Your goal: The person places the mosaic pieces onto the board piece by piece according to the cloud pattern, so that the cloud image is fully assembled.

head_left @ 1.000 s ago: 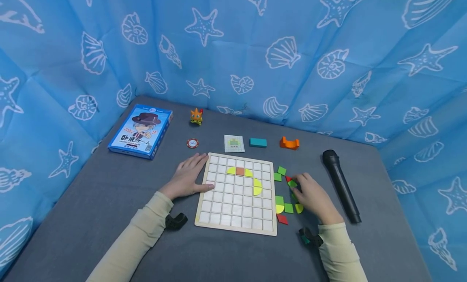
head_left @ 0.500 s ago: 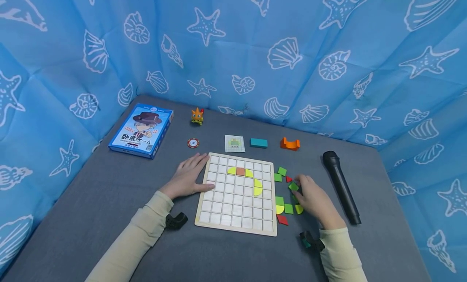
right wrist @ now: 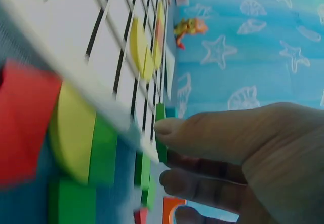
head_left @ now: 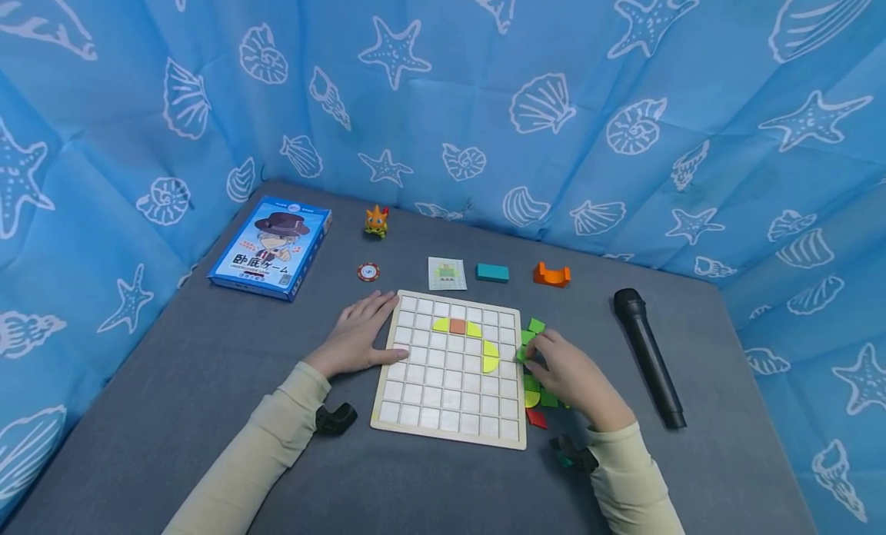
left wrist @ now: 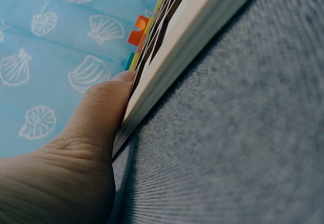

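Two hands working: left (head_left: 356, 333) pressing flat on board (head_left: 450, 370), right (head_left: 564, 377) pinching green tile (head_left: 522, 355), risking dropping it.

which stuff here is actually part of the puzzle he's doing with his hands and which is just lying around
In use:
grid board
green piece pinched by right hand
loose pieces right of the board
left hand steadying the board edge
pattern card, probably

Lying about:
game box
microphone
poker chip
orange figure
teal block
orange block

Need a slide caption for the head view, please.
Right hand pinches a green tile at the grid board edge; left hand steadies it.
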`<state>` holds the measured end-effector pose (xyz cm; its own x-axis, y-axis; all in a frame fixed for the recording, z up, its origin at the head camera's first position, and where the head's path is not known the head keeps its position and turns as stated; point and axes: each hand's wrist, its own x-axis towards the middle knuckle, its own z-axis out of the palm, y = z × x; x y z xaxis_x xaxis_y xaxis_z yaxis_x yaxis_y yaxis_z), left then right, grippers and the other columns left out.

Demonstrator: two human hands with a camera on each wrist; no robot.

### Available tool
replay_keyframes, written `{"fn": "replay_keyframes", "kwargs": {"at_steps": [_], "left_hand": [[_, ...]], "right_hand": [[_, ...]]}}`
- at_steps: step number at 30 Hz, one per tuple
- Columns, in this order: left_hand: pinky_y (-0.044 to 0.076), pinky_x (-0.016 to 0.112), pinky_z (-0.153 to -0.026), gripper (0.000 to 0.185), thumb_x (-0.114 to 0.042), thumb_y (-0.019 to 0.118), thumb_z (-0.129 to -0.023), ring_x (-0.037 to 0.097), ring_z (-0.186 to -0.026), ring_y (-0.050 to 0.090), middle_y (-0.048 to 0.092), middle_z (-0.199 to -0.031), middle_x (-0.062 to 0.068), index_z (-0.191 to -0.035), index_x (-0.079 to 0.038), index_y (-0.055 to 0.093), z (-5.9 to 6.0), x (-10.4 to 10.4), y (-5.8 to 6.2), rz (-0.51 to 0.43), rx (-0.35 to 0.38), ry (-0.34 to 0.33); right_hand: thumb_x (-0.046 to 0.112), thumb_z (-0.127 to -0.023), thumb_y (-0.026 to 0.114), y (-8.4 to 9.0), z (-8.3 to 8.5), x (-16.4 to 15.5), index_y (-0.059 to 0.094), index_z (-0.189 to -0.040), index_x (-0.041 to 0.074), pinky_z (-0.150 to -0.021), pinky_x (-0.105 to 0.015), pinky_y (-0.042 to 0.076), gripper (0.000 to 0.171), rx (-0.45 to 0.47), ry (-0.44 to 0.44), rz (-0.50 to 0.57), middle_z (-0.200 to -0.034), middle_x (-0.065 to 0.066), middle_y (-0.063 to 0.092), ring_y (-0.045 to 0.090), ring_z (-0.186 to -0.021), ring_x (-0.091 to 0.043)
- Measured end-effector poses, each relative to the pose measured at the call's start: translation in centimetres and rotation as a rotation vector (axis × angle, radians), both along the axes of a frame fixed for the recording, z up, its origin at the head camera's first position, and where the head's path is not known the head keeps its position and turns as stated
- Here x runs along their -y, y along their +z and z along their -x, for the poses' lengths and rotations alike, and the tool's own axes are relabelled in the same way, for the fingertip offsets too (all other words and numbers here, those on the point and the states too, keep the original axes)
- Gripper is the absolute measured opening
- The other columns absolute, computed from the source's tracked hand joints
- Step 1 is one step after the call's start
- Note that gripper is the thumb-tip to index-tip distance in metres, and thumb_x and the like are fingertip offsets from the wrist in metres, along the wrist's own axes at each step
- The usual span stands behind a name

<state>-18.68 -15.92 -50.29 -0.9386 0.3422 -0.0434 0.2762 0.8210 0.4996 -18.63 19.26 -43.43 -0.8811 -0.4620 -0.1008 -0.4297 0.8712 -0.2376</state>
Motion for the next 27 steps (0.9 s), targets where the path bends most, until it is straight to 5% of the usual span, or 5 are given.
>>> {"fn": "replay_keyframes", "kwargs": {"at_steps": [14, 27], "left_hand": [[0.016, 0.057, -0.112, 0.098, -0.063, 0.061, -0.083, 0.031, -0.147, 0.011, 0.020, -0.159, 0.010, -0.154, -0.012, 0.018, 0.1, -0.1, 0.0, 0.000, -0.011, 0.004], [0.015, 0.056, -0.112, 0.098, -0.065, 0.059, -0.083, 0.029, -0.148, 0.009, 0.017, -0.160, 0.008, -0.155, -0.013, 0.016, 0.1, 0.0, -0.2, 0.014, 0.000, 0.004]], "right_hand": [[0.013, -0.085, 0.073, -0.6, 0.6, 4.4, 0.067, -0.098, 0.013, -0.069, -0.026, 0.050, 0.014, -0.093, 0.218, 0.097, -0.102, 0.002, 0.062, 0.054, -0.075, -0.009], [0.011, -0.085, 0.073, -1.6, 0.8, 5.7, 0.070, -0.101, 0.013, -0.079, -0.029, 0.053, 0.017, -0.111, 0.228, 0.103, -0.101, 0.003, 0.064, 0.060, -0.087, -0.011]]}}
